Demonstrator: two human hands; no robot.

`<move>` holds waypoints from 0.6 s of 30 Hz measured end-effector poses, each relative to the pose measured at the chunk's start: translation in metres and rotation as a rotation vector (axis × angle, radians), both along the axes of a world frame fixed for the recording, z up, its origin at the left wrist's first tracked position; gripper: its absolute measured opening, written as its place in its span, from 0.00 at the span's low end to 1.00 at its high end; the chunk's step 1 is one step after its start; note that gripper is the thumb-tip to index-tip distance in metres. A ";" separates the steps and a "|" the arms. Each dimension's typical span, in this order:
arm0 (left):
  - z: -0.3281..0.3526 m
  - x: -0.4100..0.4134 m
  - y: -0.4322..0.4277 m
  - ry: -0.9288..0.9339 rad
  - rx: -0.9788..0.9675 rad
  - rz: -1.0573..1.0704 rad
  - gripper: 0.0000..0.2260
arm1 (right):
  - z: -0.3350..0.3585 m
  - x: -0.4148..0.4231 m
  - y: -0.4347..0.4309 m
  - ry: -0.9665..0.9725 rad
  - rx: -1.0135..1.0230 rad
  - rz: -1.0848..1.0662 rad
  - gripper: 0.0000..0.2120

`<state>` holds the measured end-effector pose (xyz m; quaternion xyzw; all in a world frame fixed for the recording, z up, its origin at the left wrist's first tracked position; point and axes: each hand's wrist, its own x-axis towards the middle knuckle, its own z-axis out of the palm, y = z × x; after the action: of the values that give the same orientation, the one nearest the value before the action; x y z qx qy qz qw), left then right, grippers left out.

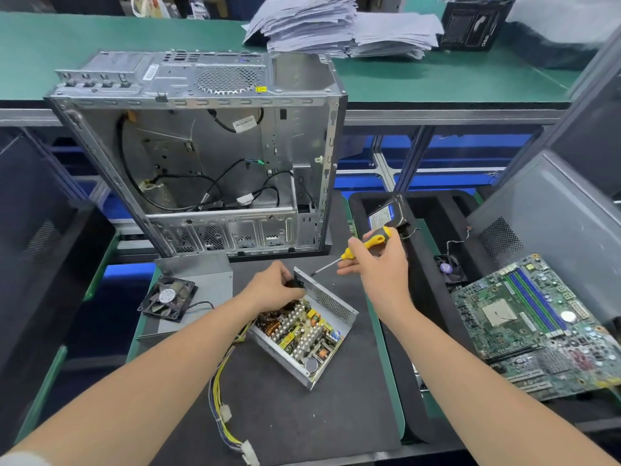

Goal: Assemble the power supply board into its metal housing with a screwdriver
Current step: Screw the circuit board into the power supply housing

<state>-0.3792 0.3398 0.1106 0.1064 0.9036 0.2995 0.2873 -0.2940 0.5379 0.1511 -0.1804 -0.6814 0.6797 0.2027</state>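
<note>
The open metal housing [336, 306] lies tilted on the dark mat in the middle, with the power supply board [302, 334] inside it, full of heatsinks, coils and capacitors. My left hand [274, 287] pinches a small black part at the housing's far corner. My right hand [379, 260] grips a yellow and black screwdriver [364, 245]; its shaft slants down to the left and its tip meets the top of the housing's far wall. A bundle of yellow and black cables [223, 398] trails from the housing toward me.
An empty computer case [201, 156] stands open behind the mat. A loose fan [168, 297] lies on a metal cover [198, 270] at the left. A motherboard [537, 327] lies at the right, and a hard drive [386, 213] in a black tray. Paper stacks [336, 25] sit on the far bench.
</note>
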 end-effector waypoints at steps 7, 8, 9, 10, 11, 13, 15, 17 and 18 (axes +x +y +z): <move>-0.017 -0.010 0.002 0.016 0.077 0.078 0.14 | -0.008 0.003 0.003 -0.018 0.000 -0.028 0.10; -0.017 -0.011 0.002 0.011 0.088 0.095 0.13 | -0.008 0.003 0.003 -0.018 -0.001 -0.030 0.11; -0.018 -0.012 0.001 -0.004 0.100 0.109 0.13 | -0.009 0.003 0.003 -0.018 -0.002 -0.032 0.11; -0.018 -0.013 0.000 -0.035 0.123 0.118 0.13 | -0.009 0.004 0.002 -0.019 -0.003 -0.033 0.11; -0.018 -0.014 0.000 -0.079 0.160 0.121 0.14 | -0.009 0.004 0.002 -0.020 -0.003 -0.034 0.10; -0.016 -0.014 -0.002 -0.144 0.217 0.115 0.15 | -0.009 0.004 0.001 -0.024 0.002 -0.032 0.10; -0.014 -0.015 -0.003 -0.120 0.208 0.102 0.10 | -0.009 0.004 0.000 -0.031 0.006 -0.034 0.10; -0.013 -0.015 -0.002 -0.089 0.164 0.071 0.07 | -0.008 0.004 -0.001 -0.031 0.006 -0.036 0.10; -0.013 -0.014 0.000 -0.089 0.141 0.053 0.08 | -0.008 0.004 -0.001 -0.032 0.007 -0.036 0.10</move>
<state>-0.3936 0.3393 0.0973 0.0892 0.8692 0.3741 0.3109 -0.2899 0.5367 0.1433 -0.2024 -0.6837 0.6706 0.2047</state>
